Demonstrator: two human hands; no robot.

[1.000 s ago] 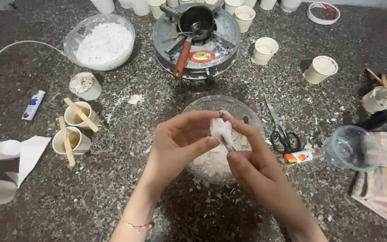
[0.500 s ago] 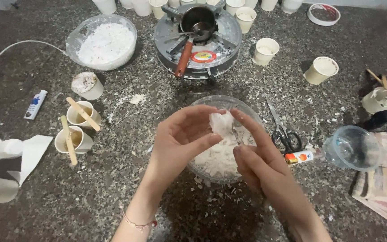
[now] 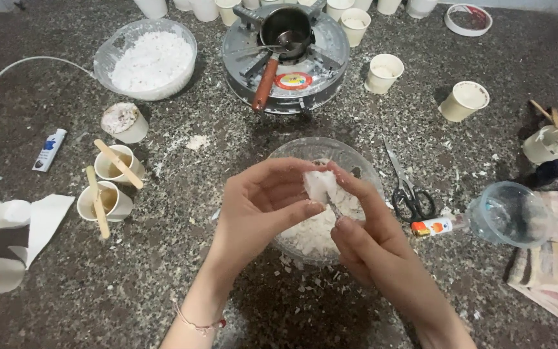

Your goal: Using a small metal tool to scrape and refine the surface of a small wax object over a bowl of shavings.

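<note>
Hands meet over clear bowl (image 3: 289,152) of white flakes on speckled counter (image 3: 182,271); left hand (image 3: 259,207) and right hand (image 3: 363,226) both pinch white wax chunk (image 3: 318,184) between fingertips, held just above bowl; scissors (image 3: 408,187) near right, small stove (image 3: 298,81) beyond

A dark speckled granite countertop (image 3: 163,271) fills nearly the whole view, its surface flecked with grey and white grains and dusted with pale crumbs and shavings, thickest near the middle. Light falls evenly from above, with soft short shadows and a faint sheen on the stone at the far left. Along the far edge, at the right, a thin strip of pale wall or backsplash (image 3: 518,5) shows. No floor, window or other furniture can be seen from this downward angle
</note>
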